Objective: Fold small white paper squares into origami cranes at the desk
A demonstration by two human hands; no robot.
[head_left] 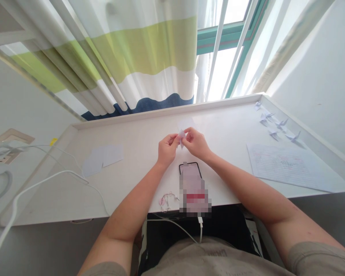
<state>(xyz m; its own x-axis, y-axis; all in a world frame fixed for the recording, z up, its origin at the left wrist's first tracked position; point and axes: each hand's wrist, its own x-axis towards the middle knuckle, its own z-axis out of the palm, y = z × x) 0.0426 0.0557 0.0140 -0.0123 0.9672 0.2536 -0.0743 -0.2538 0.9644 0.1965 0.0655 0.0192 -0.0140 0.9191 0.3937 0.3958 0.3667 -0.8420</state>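
A small folded piece of white paper [182,138] is held up over the middle of the desk, pinched between both hands. My left hand [168,146] grips its left side with thumb and fingers closed. From the right, my right hand [194,142] pinches the same paper near its upper right side. Just beyond my hands lies a flat white sheet [186,123], partly hidden by them. Below my hands, a phone [193,184] in a dark case rests near the desk's front edge, its screen mostly blurred out.
Several folded paper cranes [280,123] stand at the back right. Nearer lies a sheet with writing [286,165]. White paper pieces [103,159] lie on the left, close to a white cable [15,203]. A beaded strap [166,201] sits beside the phone, and a charging plug [200,221] connects below it.
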